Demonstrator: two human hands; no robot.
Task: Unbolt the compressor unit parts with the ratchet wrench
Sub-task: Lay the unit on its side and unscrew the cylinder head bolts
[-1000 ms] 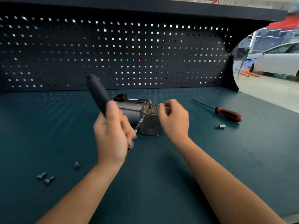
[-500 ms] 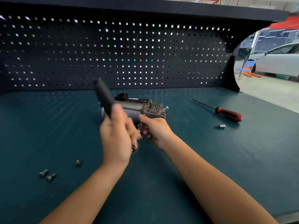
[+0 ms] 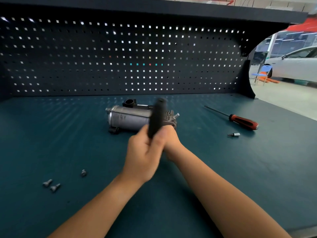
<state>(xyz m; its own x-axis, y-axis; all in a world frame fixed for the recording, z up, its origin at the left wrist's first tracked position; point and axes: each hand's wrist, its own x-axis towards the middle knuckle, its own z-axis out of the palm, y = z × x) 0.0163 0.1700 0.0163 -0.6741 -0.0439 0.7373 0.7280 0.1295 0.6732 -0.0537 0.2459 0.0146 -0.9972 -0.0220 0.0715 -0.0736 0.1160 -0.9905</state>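
Observation:
The grey metal compressor unit [image 3: 130,118] lies on its side in the middle of the teal bench. My left hand [image 3: 143,152] grips the ratchet wrench, whose black handle [image 3: 157,115] stands nearly upright and blurred in front of the unit's finned right end. My right hand [image 3: 171,137] sits just behind the left hand, at the unit's near right end. What its fingers hold is hidden by the left hand. The wrench head and socket are hidden by both hands.
Three loose bolts [image 3: 51,185] lie at the front left of the bench top [image 3: 51,134]. A red-and-black screwdriver [image 3: 240,120] and a small socket bit [image 3: 234,134] lie to the right. A dark pegboard [image 3: 120,57] closes the back. The bench's right edge opens onto a workshop floor.
The wrench handle has swung from leaning left to nearly upright, and my left hand has moved right. My right hand came down from above the unit to its near right end.

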